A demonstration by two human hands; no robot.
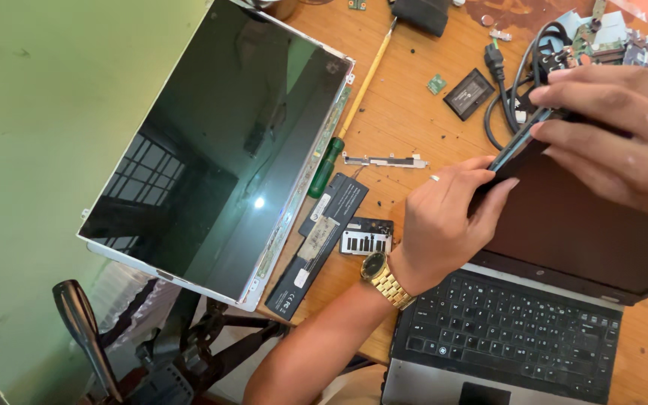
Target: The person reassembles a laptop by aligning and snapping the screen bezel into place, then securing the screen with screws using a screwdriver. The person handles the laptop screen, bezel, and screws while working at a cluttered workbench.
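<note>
While the left hand [444, 217] is gripping the laptop lid [571, 225] edge, the right hand [616, 135] is pinching its upper corner beside the loose screen panel [211, 150].

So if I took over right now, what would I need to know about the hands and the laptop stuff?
Left hand: grips the top left edge of the laptop lid, thumb on the bezel; gold watch on that wrist.
Right hand: fingers pinch the lid's top edge further along, where the bezel looks lifted.
Laptop: open on the wooden table, keyboard toward the person.
Bare screen panel: lies face up on the left, partly over the table edge.
Battery pack and green-handled screwdriver: lie beside the panel.
Done: one panel lies out loose. Left: the lid's frame is still held on the laptop.
</note>
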